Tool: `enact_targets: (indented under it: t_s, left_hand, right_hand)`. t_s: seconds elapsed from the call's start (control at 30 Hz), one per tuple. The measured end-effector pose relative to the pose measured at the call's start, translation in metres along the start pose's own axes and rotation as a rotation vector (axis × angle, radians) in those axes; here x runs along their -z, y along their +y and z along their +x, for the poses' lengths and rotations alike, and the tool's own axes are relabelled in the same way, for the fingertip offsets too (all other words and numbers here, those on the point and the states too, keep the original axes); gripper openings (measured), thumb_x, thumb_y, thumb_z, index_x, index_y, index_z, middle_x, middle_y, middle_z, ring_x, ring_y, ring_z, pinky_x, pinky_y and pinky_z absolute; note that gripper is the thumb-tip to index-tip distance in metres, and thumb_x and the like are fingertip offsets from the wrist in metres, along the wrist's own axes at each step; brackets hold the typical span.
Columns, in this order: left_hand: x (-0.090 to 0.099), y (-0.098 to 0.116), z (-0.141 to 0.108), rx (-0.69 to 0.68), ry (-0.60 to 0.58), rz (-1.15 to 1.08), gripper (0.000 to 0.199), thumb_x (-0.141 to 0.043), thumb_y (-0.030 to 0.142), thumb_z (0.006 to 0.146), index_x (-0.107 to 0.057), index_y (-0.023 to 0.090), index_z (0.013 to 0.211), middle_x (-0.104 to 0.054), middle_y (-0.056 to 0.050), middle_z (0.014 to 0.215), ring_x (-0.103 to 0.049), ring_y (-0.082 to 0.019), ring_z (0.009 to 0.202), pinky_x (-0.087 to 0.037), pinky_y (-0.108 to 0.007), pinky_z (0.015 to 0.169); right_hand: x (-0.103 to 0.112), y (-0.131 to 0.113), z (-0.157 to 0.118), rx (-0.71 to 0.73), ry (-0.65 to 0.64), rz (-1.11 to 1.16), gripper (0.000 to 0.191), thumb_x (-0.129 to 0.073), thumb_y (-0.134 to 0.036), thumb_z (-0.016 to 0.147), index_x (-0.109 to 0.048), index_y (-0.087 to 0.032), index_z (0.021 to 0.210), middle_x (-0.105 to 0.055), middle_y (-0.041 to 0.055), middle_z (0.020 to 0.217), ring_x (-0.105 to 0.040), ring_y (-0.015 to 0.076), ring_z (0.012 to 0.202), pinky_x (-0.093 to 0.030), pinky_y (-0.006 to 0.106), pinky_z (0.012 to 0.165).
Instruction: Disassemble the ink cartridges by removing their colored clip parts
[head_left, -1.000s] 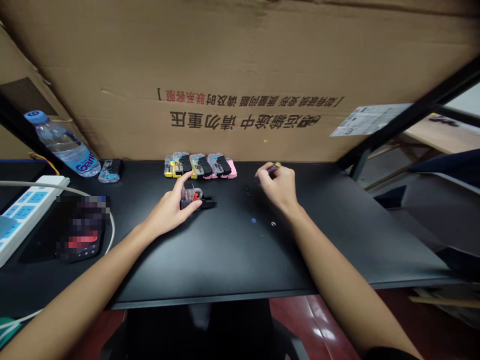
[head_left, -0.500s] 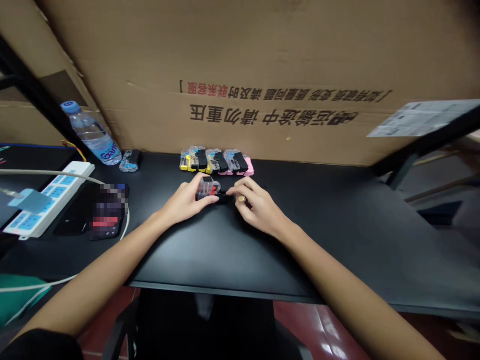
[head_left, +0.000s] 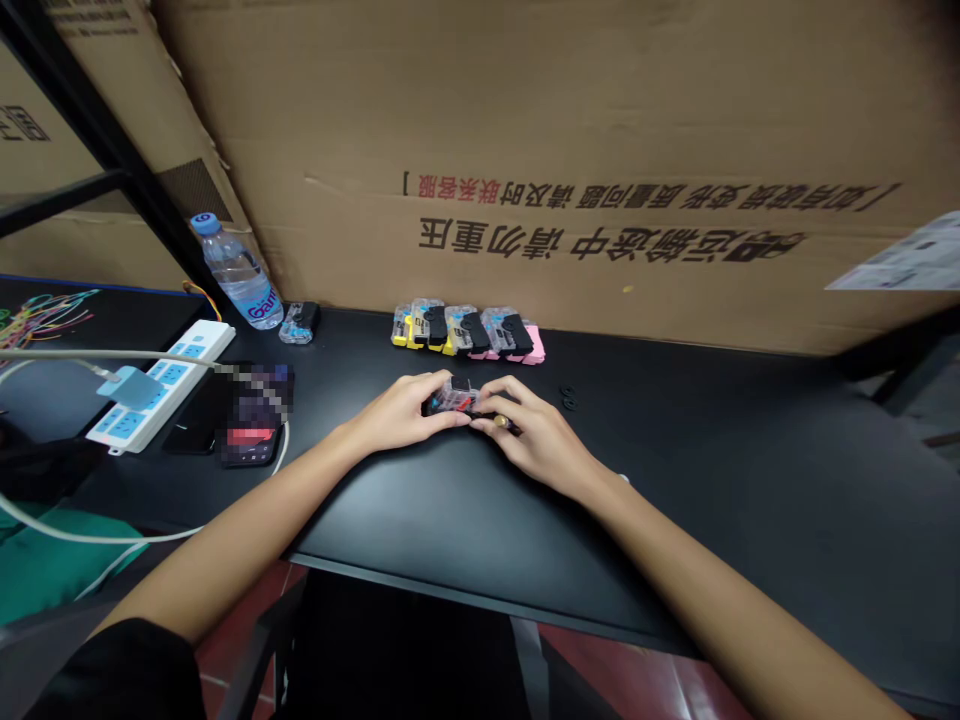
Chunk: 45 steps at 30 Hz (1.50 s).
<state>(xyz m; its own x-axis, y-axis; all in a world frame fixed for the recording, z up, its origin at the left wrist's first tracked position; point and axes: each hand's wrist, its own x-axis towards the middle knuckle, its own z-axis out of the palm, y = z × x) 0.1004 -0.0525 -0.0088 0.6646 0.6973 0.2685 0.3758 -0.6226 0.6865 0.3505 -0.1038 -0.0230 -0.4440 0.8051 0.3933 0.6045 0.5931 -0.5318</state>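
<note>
A small clear plastic device (head_left: 457, 396) with red and black parts is between my two hands, just above the black table (head_left: 420, 500). My left hand (head_left: 405, 410) grips its left side, thumb in front and fingers behind. At its right side, the bent fingers of my right hand (head_left: 529, 425) close on the same device; a ring shows on one finger. Behind my hands stands a row of several similar clear and black devices (head_left: 465, 330) with yellow and pink parts. Small black rings (head_left: 568, 397) lie to the right.
A large cardboard box (head_left: 562, 120) forms the back edge. On the left are a water bottle (head_left: 244, 280), another clear and black device (head_left: 299, 323), a white power strip (head_left: 127, 425) with a plugged adapter, phones (head_left: 251, 440) and a white cable (head_left: 97, 354).
The view has shifted left, so things appear further right. My right hand has closed in on the device and now touches its right side. The small black rings have come into sight.
</note>
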Motion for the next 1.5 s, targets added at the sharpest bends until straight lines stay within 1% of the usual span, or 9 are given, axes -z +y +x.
enact_targets:
  t_s: [0.2, 0.47, 0.6, 0.77, 0.9, 1.0, 1.2, 1.4, 1.5]
  left_hand:
    - [-0.002, -0.004, -0.001, 0.005, 0.046, 0.013, 0.037, -0.076, 0.052, 0.097, -0.057, 0.02, 0.091, -0.054, 0.004, 0.079, -0.05, -0.015, 0.072, -0.037, -0.028, 0.068]
    - [0.002, 0.0, 0.0, 0.089, 0.021, -0.057, 0.044, -0.073, 0.057, 0.097, -0.051, 0.021, 0.084, -0.048, 0.006, 0.071, -0.044, -0.014, 0.067, -0.033, -0.027, 0.063]
    - [0.001, -0.004, 0.001, 0.015, 0.061, -0.024, 0.04, -0.073, 0.054, 0.099, -0.057, 0.02, 0.086, -0.056, 0.001, 0.084, -0.052, -0.017, 0.077, -0.042, -0.029, 0.071]
    - [0.002, -0.002, -0.001, -0.117, 0.002, -0.087, 0.026, -0.072, 0.044, 0.102, -0.069, 0.019, 0.106, -0.068, -0.006, 0.103, -0.064, -0.021, 0.093, -0.051, -0.033, 0.086]
    - [0.002, 0.001, -0.002, -0.179, 0.005, -0.105, 0.023, -0.073, 0.04, 0.103, -0.071, 0.019, 0.111, -0.07, -0.006, 0.106, -0.067, -0.021, 0.096, -0.052, -0.033, 0.09]
    - [0.002, 0.001, -0.002, -0.192, 0.001, -0.085, 0.022, -0.073, 0.039, 0.103, -0.071, 0.019, 0.111, -0.069, -0.006, 0.104, -0.067, -0.02, 0.094, -0.052, -0.033, 0.089]
    - [0.002, 0.0, -0.003, -0.178, 0.004, -0.058, 0.022, -0.071, 0.041, 0.104, -0.072, 0.02, 0.113, -0.07, -0.006, 0.108, -0.069, -0.021, 0.097, -0.053, -0.034, 0.093]
    - [0.001, 0.001, -0.003, -0.158, 0.008, -0.045, 0.022, -0.071, 0.041, 0.104, -0.074, 0.022, 0.113, -0.071, -0.007, 0.109, -0.07, -0.021, 0.098, -0.054, -0.034, 0.094]
    - [0.001, 0.001, -0.002, -0.161, 0.046, -0.033, 0.02, -0.07, 0.04, 0.104, -0.073, 0.022, 0.112, -0.071, -0.007, 0.108, -0.069, -0.021, 0.098, -0.054, -0.034, 0.093]
  right_hand:
    - [-0.002, 0.002, 0.0, 0.017, 0.019, 0.017, 0.013, -0.062, -0.029, 0.107, -0.072, -0.025, 0.113, -0.069, 0.0109, 0.121, -0.075, 0.0197, 0.083, -0.062, 0.034, 0.075]
    - [0.0, 0.001, 0.003, 0.02, 0.009, 0.018, 0.013, -0.064, -0.03, 0.106, -0.075, -0.024, 0.109, -0.07, 0.0111, 0.121, -0.073, 0.0182, 0.08, -0.061, 0.033, 0.072]
    - [0.01, -0.005, 0.004, 0.022, -0.001, 0.038, 0.015, -0.067, -0.036, 0.105, -0.076, -0.024, 0.108, -0.075, 0.01, 0.116, -0.073, 0.0187, 0.081, -0.059, 0.032, 0.072]
    - [0.024, -0.011, 0.006, -0.071, 0.073, 0.048, 0.016, -0.065, -0.032, 0.104, -0.076, -0.022, 0.103, -0.079, 0.0033, 0.087, -0.069, 0.0165, 0.066, -0.054, 0.03, 0.068]
    - [0.026, -0.012, 0.008, -0.013, -0.009, 0.017, 0.017, -0.067, -0.03, 0.101, -0.081, -0.021, 0.096, -0.081, 0.0054, 0.089, -0.073, 0.0181, 0.075, -0.052, 0.03, 0.072]
    - [0.023, -0.012, 0.008, -0.003, -0.038, -0.006, 0.02, -0.066, -0.03, 0.102, -0.083, -0.02, 0.095, -0.079, 0.0054, 0.086, -0.069, 0.0162, 0.07, -0.048, 0.028, 0.068]
    - [0.017, -0.009, 0.006, 0.014, 0.029, -0.046, 0.024, -0.064, -0.028, 0.101, -0.082, -0.019, 0.089, -0.072, 0.0028, 0.074, -0.058, 0.0127, 0.058, -0.041, 0.027, 0.061]
    - [0.012, -0.006, 0.004, -0.006, 0.059, -0.089, 0.025, -0.062, -0.028, 0.101, -0.082, -0.02, 0.087, -0.07, 0.0022, 0.073, -0.057, 0.0131, 0.059, -0.039, 0.027, 0.061]
    - [0.011, -0.005, 0.004, -0.038, 0.065, -0.099, 0.026, -0.063, -0.028, 0.1, -0.079, -0.02, 0.082, -0.07, 0.0021, 0.072, -0.058, 0.0134, 0.06, -0.038, 0.027, 0.061]
